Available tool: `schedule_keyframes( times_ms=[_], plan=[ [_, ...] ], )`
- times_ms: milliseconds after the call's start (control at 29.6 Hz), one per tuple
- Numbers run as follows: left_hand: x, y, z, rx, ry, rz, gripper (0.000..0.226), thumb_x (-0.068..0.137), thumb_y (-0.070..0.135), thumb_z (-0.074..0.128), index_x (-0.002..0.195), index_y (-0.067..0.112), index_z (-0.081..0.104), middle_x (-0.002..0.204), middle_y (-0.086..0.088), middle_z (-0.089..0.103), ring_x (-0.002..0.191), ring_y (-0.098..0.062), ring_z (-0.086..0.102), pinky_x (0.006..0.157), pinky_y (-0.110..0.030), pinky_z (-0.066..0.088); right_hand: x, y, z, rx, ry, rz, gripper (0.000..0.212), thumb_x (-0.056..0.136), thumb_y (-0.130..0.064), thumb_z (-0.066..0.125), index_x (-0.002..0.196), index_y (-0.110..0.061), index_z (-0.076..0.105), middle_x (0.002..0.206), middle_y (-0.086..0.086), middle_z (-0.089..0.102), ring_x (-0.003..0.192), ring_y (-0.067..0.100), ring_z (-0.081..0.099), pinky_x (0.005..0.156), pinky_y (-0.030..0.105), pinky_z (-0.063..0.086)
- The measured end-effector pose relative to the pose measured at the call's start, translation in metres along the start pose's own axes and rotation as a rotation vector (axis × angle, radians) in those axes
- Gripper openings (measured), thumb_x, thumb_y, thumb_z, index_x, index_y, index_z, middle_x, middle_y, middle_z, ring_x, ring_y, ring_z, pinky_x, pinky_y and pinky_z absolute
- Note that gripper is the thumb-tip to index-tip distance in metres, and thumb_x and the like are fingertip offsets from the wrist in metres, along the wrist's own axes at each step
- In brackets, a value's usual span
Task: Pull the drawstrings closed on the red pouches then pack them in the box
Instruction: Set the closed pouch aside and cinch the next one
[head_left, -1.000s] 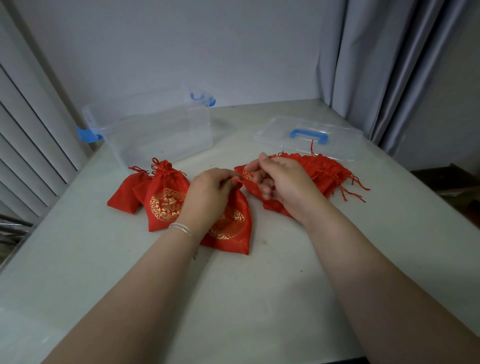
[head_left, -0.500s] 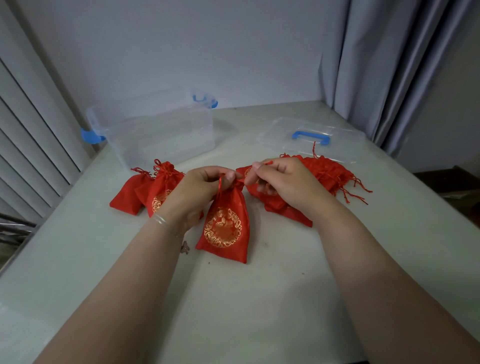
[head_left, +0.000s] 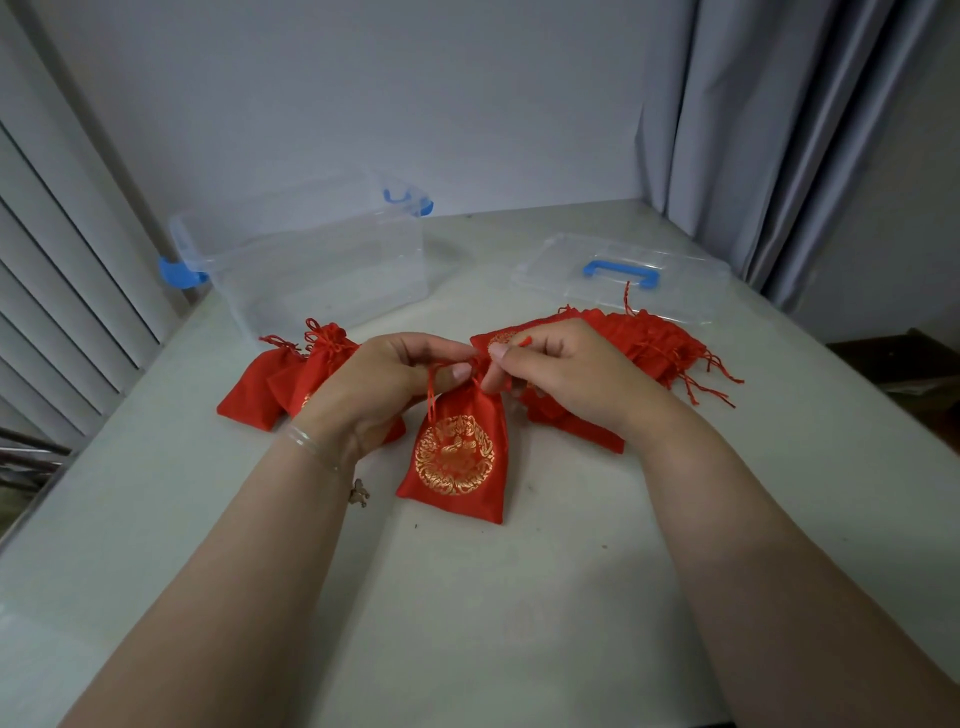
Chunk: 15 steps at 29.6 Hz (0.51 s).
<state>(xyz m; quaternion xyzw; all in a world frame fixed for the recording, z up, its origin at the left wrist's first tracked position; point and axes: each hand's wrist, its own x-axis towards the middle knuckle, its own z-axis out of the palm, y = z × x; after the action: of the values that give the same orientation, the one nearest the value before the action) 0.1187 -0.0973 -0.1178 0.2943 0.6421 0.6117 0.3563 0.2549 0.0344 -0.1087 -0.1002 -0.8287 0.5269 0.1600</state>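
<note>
Hands work a red pouch (head_left: 457, 447) at the centre of a pale table (head_left: 519, 597), cinching its neck. Left to right: the clear box (head_left: 322, 270) stands open at the back left, apparently holding nothing; two cinched pouches (head_left: 291, 374) lie before it; the left hand (head_left: 384, 384) pinches one drawstring, the right hand (head_left: 566, 374) pinches the other at the gathered mouth. Behind the right hand lies a pile of pouches (head_left: 649, 348), cords trailing, and the lid (head_left: 623, 270) beyond. Closing appears nearly done; next, the cords likely need a firm outward pull. Nothing blocks the box.
</note>
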Motion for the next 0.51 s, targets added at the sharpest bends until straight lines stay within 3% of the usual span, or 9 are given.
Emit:
schedule_keyframes(
  times_ms=[68, 135, 271, 372, 507],
  plan=[
    [-0.001, 0.001, 0.002, 0.063, 0.000, 0.037, 0.026, 0.063, 0.005, 0.072, 0.089, 0.007, 0.071, 0.081, -0.009, 0.073, 0.080, -0.017, 0.068, 0.082, -0.026, 0.056, 0.000, -0.001, -0.002, 0.022, 0.086, -0.021, 0.038, 0.095, -0.037, 0.050, 0.083, -0.009, 0.073, 0.069, -0.004, 0.069, 0.058, 0.004, 0.054, 0.061, 0.014, 0.042],
    [-0.003, 0.002, 0.006, 0.155, -0.003, 0.091, 0.021, 0.070, -0.001, 0.072, 0.089, 0.007, 0.071, 0.077, -0.005, 0.073, 0.075, -0.012, 0.068, 0.075, -0.020, 0.056, 0.002, -0.001, -0.006, 0.090, 0.198, -0.075, 0.038, 0.096, -0.039, 0.046, 0.093, -0.010, 0.071, 0.077, -0.006, 0.070, 0.054, 0.008, 0.051, 0.057, 0.014, 0.042],
    [-0.006, 0.003, 0.014, 0.247, -0.013, 0.231, 0.020, 0.075, -0.007, 0.070, 0.089, 0.007, 0.068, 0.083, -0.010, 0.071, 0.076, -0.010, 0.069, 0.074, -0.018, 0.055, 0.009, 0.011, 0.000, -0.082, 0.049, -0.032, 0.016, 0.095, -0.021, 0.054, 0.104, -0.015, 0.066, 0.087, -0.003, 0.067, 0.068, 0.007, 0.058, 0.067, 0.021, 0.047],
    [-0.006, 0.003, 0.017, 0.351, 0.013, 0.329, 0.020, 0.075, -0.002, 0.073, 0.088, 0.013, 0.069, 0.085, -0.006, 0.072, 0.077, -0.011, 0.070, 0.074, -0.018, 0.055, 0.010, 0.016, 0.004, -0.031, 0.033, 0.073, 0.010, 0.094, -0.022, 0.056, 0.089, -0.018, 0.064, 0.077, 0.004, 0.064, 0.063, 0.013, 0.057, 0.063, 0.032, 0.047],
    [-0.006, -0.002, 0.022, 0.619, 0.125, 0.497, 0.018, 0.079, 0.009, 0.074, 0.090, 0.022, 0.071, 0.085, 0.005, 0.071, 0.079, -0.012, 0.068, 0.074, -0.023, 0.055, 0.009, 0.014, 0.004, 0.068, 0.126, 0.093, 0.015, 0.093, -0.015, 0.058, 0.077, -0.014, 0.060, 0.061, 0.004, 0.060, 0.042, 0.006, 0.052, 0.049, 0.024, 0.044]
  ],
)
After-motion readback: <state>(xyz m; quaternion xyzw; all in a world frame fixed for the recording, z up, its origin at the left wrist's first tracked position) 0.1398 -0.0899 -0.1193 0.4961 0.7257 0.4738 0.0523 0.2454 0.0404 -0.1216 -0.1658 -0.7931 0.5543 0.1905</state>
